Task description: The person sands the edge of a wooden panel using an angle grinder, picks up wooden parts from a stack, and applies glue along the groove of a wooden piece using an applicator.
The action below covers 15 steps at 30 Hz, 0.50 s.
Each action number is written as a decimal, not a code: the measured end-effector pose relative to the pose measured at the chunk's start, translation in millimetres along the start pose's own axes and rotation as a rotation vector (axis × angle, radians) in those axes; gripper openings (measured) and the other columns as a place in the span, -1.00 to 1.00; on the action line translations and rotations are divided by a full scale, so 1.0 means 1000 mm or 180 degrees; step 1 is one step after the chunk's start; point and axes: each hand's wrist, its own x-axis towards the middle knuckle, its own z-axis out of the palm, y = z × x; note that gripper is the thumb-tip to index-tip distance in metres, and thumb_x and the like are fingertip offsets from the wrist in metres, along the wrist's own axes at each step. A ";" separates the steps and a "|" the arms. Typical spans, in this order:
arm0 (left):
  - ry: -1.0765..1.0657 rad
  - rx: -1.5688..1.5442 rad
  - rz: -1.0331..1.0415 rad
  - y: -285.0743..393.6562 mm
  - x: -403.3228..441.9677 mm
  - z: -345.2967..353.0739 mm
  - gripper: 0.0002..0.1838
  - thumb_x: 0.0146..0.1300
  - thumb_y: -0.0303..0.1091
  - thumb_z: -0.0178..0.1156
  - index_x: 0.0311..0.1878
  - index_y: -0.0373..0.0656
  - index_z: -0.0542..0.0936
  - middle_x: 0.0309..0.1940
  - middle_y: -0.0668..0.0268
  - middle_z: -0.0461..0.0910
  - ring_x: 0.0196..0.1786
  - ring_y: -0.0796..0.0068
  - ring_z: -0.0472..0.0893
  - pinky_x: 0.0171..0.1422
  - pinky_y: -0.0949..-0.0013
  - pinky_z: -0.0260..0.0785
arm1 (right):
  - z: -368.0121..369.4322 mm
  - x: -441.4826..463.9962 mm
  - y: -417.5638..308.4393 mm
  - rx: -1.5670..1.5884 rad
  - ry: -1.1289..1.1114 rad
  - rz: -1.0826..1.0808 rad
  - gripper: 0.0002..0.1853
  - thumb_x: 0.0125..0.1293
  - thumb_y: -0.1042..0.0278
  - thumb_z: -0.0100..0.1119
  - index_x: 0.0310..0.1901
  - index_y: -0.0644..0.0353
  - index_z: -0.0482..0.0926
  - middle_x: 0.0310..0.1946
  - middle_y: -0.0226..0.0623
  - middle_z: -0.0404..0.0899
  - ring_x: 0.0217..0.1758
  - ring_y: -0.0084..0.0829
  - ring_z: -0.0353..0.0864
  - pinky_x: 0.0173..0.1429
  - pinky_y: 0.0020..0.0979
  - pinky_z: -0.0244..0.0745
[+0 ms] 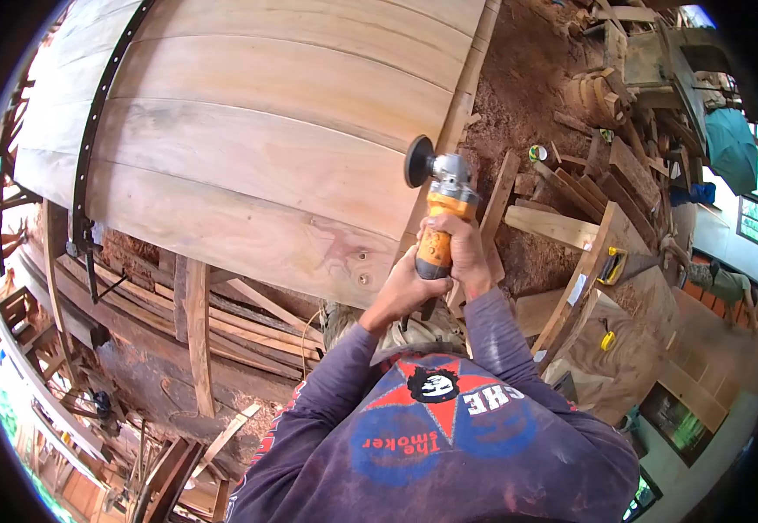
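Observation:
An orange and grey angle grinder [436, 213] is held in both my hands, over the right edge of a wide panel of pale planks [266, 148]. Its round dark disc [418, 161] points up and left, apart from the wood as far as I can see. My left hand [409, 288] wraps round the lower, dark part of the body. Higher up, my right hand [464, 248] grips the orange housing. A knotted, reddish patch [344, 248] marks the panel's near corner.
A black metal clamp bar [91, 131] crosses the panel's left side. Timber offcuts [579, 187] lie on the reddish ground at right. A yellow-handled saw [612, 266] and a yellow tool [607, 335] rest on boards. Long beams [213, 322] run below the panel.

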 end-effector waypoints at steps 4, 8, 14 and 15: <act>-0.0106 -0.0157 0.0173 0.011 -0.015 0.004 -0.31 0.10 -0.37 0.57 0.28 -0.26 0.49 -0.05 0.33 0.67 -0.02 0.53 0.66 0.13 0.37 0.54 | 0.002 -0.013 -0.002 -0.0626 0.0130 -0.0341 -0.59 0.10 0.32 0.32 0.01 0.29 0.59 -0.34 -0.26 0.67 -0.33 -0.40 0.69 -0.20 -0.34 0.68; 0.0011 0.1022 0.0288 0.008 -0.001 0.019 -0.12 0.05 -0.18 0.58 0.38 -0.38 0.39 0.00 0.10 0.70 0.02 0.32 0.70 0.17 0.29 0.55 | -0.036 -0.005 -0.005 0.0783 -0.0525 0.0129 -0.45 0.02 0.28 0.31 0.07 0.32 0.51 -0.27 -0.21 0.62 -0.29 -0.29 0.67 -0.10 -0.24 0.71; 0.0643 0.1664 -0.0307 0.024 0.021 0.048 -0.13 -0.05 -0.10 0.47 0.17 -0.61 0.38 -0.16 -0.28 0.69 -0.04 -0.11 0.76 0.04 0.04 0.58 | -0.061 0.026 -0.001 0.1369 -0.0755 0.0389 -0.45 0.03 0.22 0.35 0.06 0.29 0.50 -0.29 -0.25 0.60 -0.29 -0.32 0.64 -0.08 -0.24 0.67; 0.0719 0.1773 -0.0307 0.022 0.022 0.048 -0.16 -0.05 -0.10 0.47 0.14 -0.59 0.38 -0.20 -0.26 0.69 -0.09 -0.11 0.76 0.00 0.04 0.59 | -0.062 0.027 -0.001 0.1322 -0.0752 0.0364 -0.45 0.03 0.21 0.36 0.06 0.28 0.50 -0.29 -0.26 0.60 -0.29 -0.32 0.65 -0.07 -0.23 0.67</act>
